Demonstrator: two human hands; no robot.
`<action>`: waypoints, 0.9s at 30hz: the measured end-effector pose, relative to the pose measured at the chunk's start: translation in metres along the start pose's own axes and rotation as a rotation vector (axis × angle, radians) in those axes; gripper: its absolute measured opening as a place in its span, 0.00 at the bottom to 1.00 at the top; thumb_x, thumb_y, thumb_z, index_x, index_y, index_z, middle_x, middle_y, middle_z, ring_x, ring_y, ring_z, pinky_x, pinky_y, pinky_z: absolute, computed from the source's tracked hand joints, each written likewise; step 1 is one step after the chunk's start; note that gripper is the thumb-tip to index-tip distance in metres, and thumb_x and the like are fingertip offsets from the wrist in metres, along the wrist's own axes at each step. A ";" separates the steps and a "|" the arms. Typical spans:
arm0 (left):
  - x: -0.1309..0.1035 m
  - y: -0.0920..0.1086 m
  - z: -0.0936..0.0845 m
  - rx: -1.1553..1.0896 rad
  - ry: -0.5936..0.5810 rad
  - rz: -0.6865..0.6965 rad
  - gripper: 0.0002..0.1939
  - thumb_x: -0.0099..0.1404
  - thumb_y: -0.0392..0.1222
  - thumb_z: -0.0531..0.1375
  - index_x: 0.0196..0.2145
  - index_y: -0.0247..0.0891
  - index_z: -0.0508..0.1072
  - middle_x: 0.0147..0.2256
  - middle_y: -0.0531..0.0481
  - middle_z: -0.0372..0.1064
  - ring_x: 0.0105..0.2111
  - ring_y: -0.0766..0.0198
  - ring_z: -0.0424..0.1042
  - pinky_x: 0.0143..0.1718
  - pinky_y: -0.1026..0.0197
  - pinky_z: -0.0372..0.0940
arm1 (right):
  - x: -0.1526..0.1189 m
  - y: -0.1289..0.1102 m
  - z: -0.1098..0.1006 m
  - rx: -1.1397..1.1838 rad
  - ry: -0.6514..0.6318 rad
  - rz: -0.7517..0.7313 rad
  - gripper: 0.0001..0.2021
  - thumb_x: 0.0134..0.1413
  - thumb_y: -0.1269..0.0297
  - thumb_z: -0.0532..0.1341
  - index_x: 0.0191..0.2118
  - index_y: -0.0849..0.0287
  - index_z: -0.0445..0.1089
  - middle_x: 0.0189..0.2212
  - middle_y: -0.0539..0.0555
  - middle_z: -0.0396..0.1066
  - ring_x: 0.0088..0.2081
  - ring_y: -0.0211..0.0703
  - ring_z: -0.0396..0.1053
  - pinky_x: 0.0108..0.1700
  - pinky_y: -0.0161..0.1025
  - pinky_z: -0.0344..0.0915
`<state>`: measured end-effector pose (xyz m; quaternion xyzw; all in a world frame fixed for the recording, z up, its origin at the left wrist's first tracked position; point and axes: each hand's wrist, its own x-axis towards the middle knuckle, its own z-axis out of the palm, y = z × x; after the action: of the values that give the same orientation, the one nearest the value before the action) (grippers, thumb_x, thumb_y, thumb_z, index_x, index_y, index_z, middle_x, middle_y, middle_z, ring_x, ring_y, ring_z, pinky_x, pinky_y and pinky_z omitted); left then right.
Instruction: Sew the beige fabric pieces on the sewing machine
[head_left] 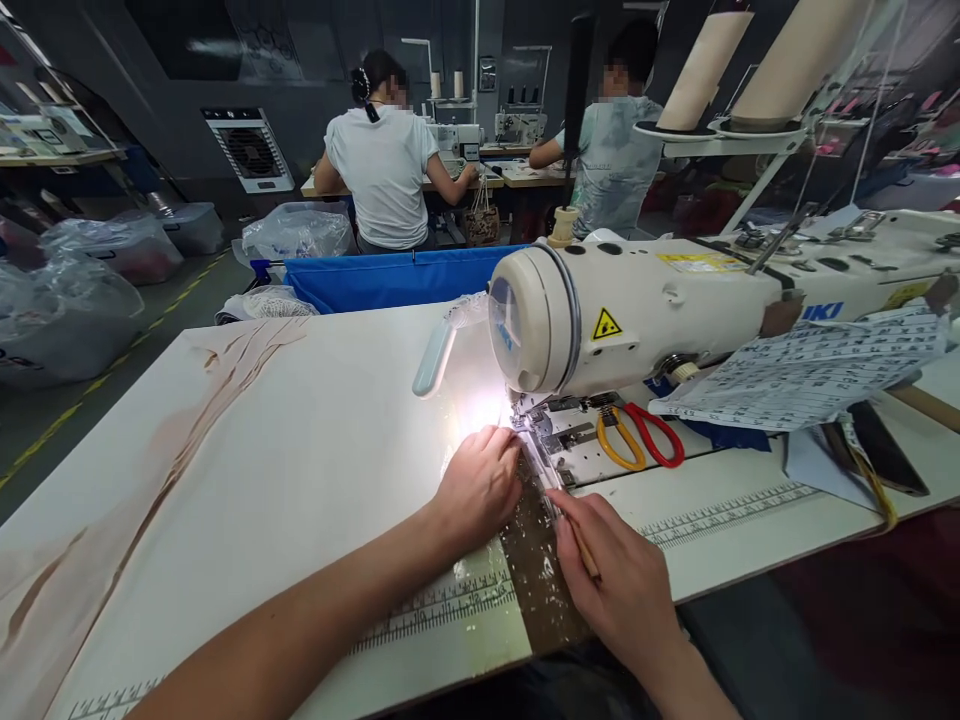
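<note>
The white sewing machine (615,310) reaches in from the right, its lamp lighting the needle area. My left hand (480,485) is closed beside the needle, fingertips bunched at the metal parts; what they pinch, if anything, is hidden. My right hand (619,585) is closed around a narrow tan thing (585,548), which sticks out below the fingers; its kind is unclear. Just ahead of those fingers lies a long metal guide (541,460). To the right rest scissors with yellow and red handles (651,435). Thin pale pink fabric (180,450) lies along the table's left side.
A pale blue-grey handle-shaped piece (433,360) lies behind my left hand. Printed white cloth (810,370) and a dark phone-like object (881,450) lie at right. Thread cones (705,70) stand above. A blue cloth bin (375,278) borders the back edge. Two people (386,170) sit beyond.
</note>
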<state>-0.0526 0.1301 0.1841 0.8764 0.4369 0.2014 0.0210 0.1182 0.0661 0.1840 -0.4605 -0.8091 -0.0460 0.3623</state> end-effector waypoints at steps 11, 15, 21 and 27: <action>0.014 -0.026 0.003 0.022 0.027 -0.133 0.14 0.70 0.39 0.45 0.31 0.38 0.65 0.35 0.46 0.68 0.35 0.60 0.67 0.38 0.58 0.66 | 0.033 0.059 0.009 -0.382 -0.085 0.093 0.14 0.58 0.74 0.51 0.41 0.63 0.73 0.36 0.62 0.73 0.36 0.49 0.73 0.29 0.38 0.68; 0.015 -0.036 -0.009 0.086 0.042 -0.174 0.14 0.68 0.37 0.44 0.27 0.39 0.63 0.31 0.46 0.66 0.32 0.60 0.67 0.34 0.59 0.65 | 0.037 0.058 0.010 -0.394 -0.062 0.117 0.13 0.53 0.78 0.54 0.38 0.62 0.74 0.36 0.61 0.74 0.35 0.49 0.73 0.30 0.38 0.69; -0.013 -0.078 -0.065 0.264 -0.088 -0.314 0.14 0.63 0.36 0.43 0.20 0.41 0.57 0.25 0.45 0.65 0.25 0.55 0.67 0.27 0.56 0.61 | 0.022 0.065 -0.011 -0.371 0.014 0.142 0.11 0.55 0.75 0.54 0.36 0.57 0.73 0.38 0.54 0.74 0.37 0.42 0.73 0.38 0.36 0.70; -0.024 -0.101 -0.086 0.142 -0.234 -0.417 0.17 0.66 0.46 0.42 0.26 0.41 0.64 0.30 0.48 0.68 0.30 0.57 0.70 0.30 0.59 0.63 | 0.015 0.102 -0.022 -0.415 0.078 0.302 0.10 0.59 0.68 0.55 0.40 0.62 0.73 0.37 0.60 0.75 0.38 0.52 0.72 0.38 0.46 0.69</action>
<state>-0.1738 0.1614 0.2334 0.7840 0.6159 0.0587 0.0510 0.2047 0.1260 0.1829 -0.6386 -0.6897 -0.1743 0.2936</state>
